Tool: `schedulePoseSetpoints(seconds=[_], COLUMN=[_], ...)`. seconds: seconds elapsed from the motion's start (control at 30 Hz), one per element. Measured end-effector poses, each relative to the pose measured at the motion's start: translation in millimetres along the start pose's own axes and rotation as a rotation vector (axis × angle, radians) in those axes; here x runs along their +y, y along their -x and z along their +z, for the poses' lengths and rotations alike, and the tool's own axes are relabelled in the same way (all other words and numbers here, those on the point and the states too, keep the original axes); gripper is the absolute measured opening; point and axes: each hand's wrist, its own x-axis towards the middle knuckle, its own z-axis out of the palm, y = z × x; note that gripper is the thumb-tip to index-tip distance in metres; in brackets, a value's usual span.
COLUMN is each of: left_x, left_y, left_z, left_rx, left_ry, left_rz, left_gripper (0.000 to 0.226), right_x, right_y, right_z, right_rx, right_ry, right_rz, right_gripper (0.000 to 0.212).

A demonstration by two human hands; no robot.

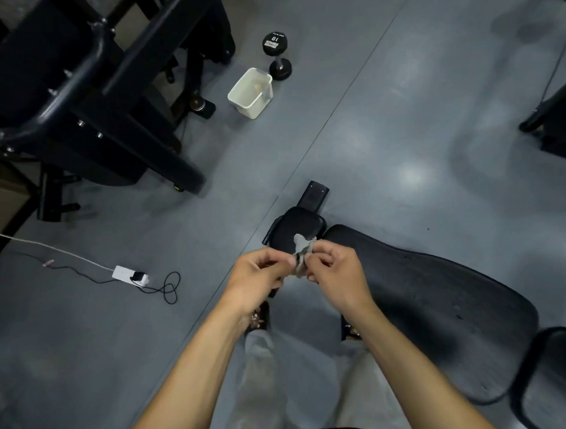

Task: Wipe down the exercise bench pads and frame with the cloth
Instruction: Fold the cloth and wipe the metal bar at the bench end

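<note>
Cloth point(301, 255) pinched in both hands' grip, left hand point(259, 281), right hand point(335, 277), above bench point(427, 305) edge.

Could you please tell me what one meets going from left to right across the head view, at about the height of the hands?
Power strip → left hand → cloth → right hand → long bench pad.
</note>
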Motion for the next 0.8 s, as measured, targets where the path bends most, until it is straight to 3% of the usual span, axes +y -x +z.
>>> schedulePoseSetpoints(seconds=[0.1,0.27,0.33,0.4,0.5,0.6,0.7,0.8], left_x=[-2,-9,-11,-14,-20,-30,-45,-69], left_y=[-28,-88,-117,-146,-184,-214,-243,-282], left_z=[-29,-104,-140,-176,-227,-268,-297,-313], left_rx=[-0.007,-0.052,-0.097,-0.168,-0.259,-0.312,-0.351,-0.365], left_ry=[0.000,-0.301,-0.413,-0.511,-0.637,-0.666,-0.690,-0.672], left_rz=[-0.018,0.294,0.395,0.454,0.521,0.542,0.506,0.501], left_gripper=[0.022,0.014,0.017,0.016,0.011,0.010,0.008,0.008], right_x=[0,5,8,11,13,18,35,69], right_y=[-21,-62,-78,-92,-113,-129,-146,-172], right_z=[28,104,145,189,251,294,319,333], right_rx=[0.013,0.084,0.126,0.191,0.265,0.217,0.169,0.098], right_ry=[-0.001,-0.021,-0.054,-0.108,-0.202,-0.206,-0.218,-0.235], right_rz=[-0.017,0.042,0.070,0.084,0.083,0.038,0.046,0.033], right_gripper=[0.018,0.029,0.023,0.012,0.022,0.031,0.020,0.027])
